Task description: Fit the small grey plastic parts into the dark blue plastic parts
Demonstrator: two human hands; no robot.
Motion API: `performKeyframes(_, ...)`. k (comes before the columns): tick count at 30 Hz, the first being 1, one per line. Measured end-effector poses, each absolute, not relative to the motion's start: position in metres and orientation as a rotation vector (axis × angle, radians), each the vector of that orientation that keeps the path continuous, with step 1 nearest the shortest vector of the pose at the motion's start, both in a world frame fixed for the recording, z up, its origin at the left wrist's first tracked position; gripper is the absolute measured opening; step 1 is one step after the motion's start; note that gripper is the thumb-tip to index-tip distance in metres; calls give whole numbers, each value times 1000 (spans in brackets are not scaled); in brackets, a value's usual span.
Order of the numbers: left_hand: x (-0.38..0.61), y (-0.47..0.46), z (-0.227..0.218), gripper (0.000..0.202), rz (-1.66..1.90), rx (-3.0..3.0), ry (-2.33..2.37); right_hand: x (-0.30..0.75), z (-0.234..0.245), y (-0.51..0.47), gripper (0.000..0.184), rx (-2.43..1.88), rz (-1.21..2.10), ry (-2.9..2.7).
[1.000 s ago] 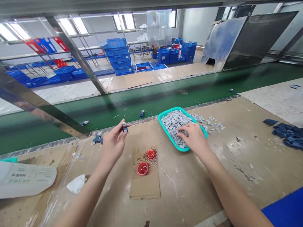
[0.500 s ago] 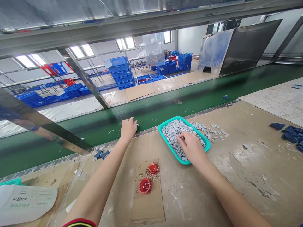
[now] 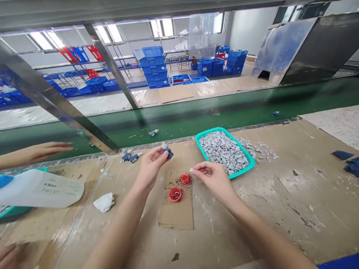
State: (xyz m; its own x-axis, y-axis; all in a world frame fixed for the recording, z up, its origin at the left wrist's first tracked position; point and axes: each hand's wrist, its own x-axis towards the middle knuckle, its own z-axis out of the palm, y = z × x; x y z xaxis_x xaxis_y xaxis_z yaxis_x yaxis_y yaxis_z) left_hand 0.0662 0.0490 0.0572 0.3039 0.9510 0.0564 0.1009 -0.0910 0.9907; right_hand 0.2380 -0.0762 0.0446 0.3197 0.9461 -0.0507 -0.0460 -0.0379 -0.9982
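My left hand [image 3: 151,164] pinches a small dark blue fabric-like piece [image 3: 168,152] with a pale tip, held above the bench. To its right, my right hand [image 3: 214,177] is closed with a tiny pale grey piece [image 3: 191,170] between thumb and forefinger. Beside that hand stands a teal basket [image 3: 251,164] full of small grey plastic pieces [image 3: 223,149]. Below and between the hands, a red cap [image 3: 185,179] and a red cap holding shiny liquid [image 3: 175,194] sit on a cardboard strip [image 3: 176,220].
A green conveyor belt [image 3: 185,127] crosses behind the bench, carrying a blue-and-grey piece [image 3: 153,133]. More blue pieces [image 3: 130,156] lie by its edge. At left are another person's hand [image 3: 47,151], a white bottle [image 3: 56,188] and a metal post [image 3: 70,108]. Loose grey pieces [image 3: 260,149] lie right of the basket.
My left hand has drawn back from the belt and now holds a blue piece; another lies on the belt. My right hand has left the basket with a grey piece. Another person's hand has appeared at left.
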Motion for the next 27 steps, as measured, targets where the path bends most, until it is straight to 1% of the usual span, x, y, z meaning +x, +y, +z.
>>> performKeyframes(2,54,20,59,44,1032,1251,963,231,37,-75,22,-1375,1058,-907)
performKeyframes(6,40,-5,55,37,1092,1073,970,222,24,-73,28,-1434,1116,-924)
performKeyframes(13,34,0,39,33,1112,1169,1028,219,16,-69,31,-1491,1067,-980)
performKeyframes(19,37,-6,41,42,1075,1110,1008,219,15,-68,32,-1464,1078,-978)
performKeyframes(24,42,-10,40,42,1058,1115,1014,221,26,-72,33,-1399,1147,-905)
performKeyframes(27,46,-14,39,39,1050,1119,998,221,37,-77,29,-1304,1177,-872)
